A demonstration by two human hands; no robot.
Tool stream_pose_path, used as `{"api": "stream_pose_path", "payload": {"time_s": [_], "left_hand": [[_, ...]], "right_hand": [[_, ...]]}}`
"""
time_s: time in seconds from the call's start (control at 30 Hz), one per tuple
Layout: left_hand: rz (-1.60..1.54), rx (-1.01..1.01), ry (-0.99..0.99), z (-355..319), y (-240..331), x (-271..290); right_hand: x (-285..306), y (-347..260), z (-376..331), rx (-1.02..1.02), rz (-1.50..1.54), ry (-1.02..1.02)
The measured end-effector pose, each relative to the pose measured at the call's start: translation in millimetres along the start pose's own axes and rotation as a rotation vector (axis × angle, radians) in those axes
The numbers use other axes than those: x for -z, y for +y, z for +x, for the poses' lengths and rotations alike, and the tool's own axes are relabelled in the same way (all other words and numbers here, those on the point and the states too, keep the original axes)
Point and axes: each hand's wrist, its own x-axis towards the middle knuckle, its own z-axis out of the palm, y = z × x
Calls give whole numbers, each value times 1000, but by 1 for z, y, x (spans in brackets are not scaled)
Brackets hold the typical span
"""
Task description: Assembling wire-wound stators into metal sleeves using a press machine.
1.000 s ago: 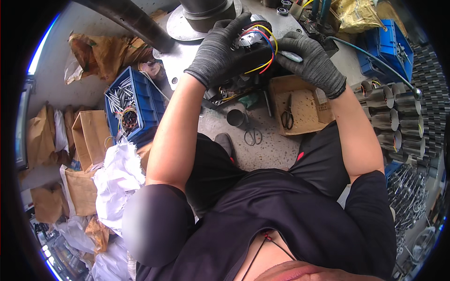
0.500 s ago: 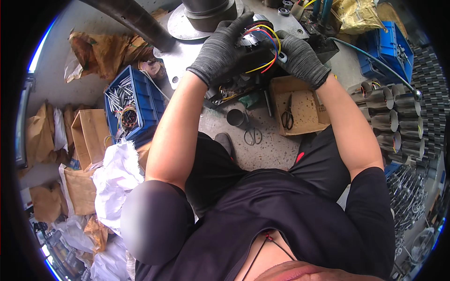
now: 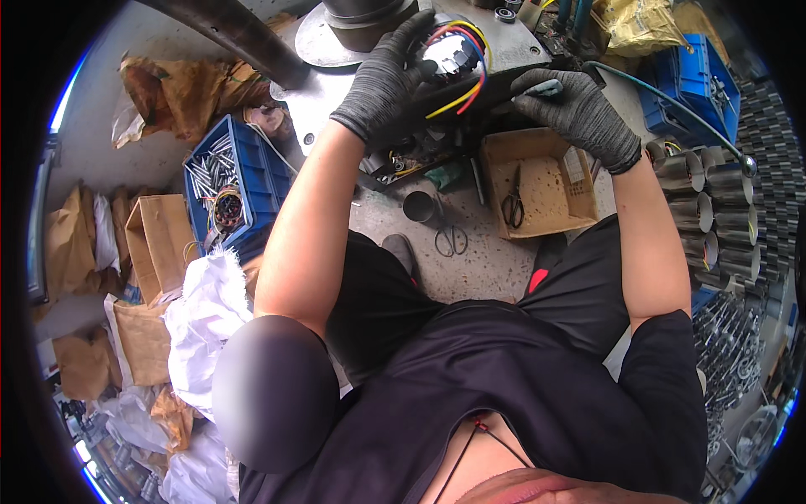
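My left hand (image 3: 388, 84), in a dark grey glove, grips a black motor part (image 3: 445, 63) with red, yellow and blue wires looping over its top. It rests on a grey metal workbench (image 3: 512, 38). My right hand (image 3: 575, 109), also gloved, is closed around a small grey tool handle (image 3: 541, 86) just right of the motor. The tool's tip is hidden behind the motor. A shallow cardboard box (image 3: 541, 181) holding black pliers (image 3: 514, 197) lies under my right wrist.
A blue crate (image 3: 231, 181) of metal rods and a wire coil stands at left, beside paper bags (image 3: 155, 244) and white plastic (image 3: 206, 323). Scissors (image 3: 452, 239) and a small cup (image 3: 417, 206) lie on the floor. Shiny metal cylinders (image 3: 714, 206) line the right; another blue crate (image 3: 693, 80) sits upper right.
My right hand has slid rightward away from the motor's top, still closed on the tool. The left hand keeps its grip on the motor.
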Motion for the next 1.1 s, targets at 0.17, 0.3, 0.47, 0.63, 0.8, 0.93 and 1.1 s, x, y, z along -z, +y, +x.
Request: {"api": "stream_pose_path", "payload": {"time_s": [0.17, 0.3, 0.47, 0.63, 0.8, 0.93, 1.1], "left_hand": [[-472, 358, 20, 13, -51, -11], [-519, 258, 42, 14, -68, -16], [-775, 304, 26, 14, -41, -15], [-689, 234, -23, 16, -52, -13], [-707, 243, -19, 17, -49, -13], [-640, 345, -29, 19, -44, -11], [-764, 308, -30, 22, -69, -13]], "right_hand": [[3, 13, 7, -185, -84, -110], [-4, 12, 11, -49, 109, -8], [2, 2, 10, -86, 432, 278], [-4, -14, 10, 17, 530, 306], [-5, -9, 9, 128, 238, 231], [-6, -6, 4, 51, 351, 237], [-7, 1, 4, 39, 570, 159]]}}
